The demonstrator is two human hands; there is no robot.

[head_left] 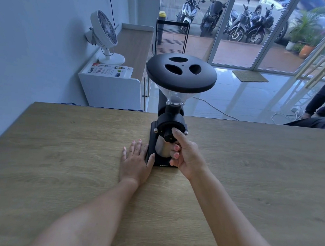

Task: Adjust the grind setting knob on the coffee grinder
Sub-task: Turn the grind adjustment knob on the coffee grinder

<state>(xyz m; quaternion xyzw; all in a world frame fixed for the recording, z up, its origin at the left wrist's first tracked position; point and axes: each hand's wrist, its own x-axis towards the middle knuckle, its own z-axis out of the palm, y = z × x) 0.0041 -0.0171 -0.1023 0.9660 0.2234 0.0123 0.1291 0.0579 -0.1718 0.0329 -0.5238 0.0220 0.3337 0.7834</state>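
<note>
One head-worn wide-angle view looks forward and down over the table [60, 164], close to the grinder [170, 127] at frame centre. Both forearms enter from the bottom edge; the floor and glass doors [239, 32] fill the upper right.

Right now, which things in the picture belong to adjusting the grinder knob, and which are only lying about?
Belong to the job:
coffee grinder
knob, in the right hand grip
left hand, flat on the table against the grinder base

Only lying about:
fan
book
black rack
doormat
</note>
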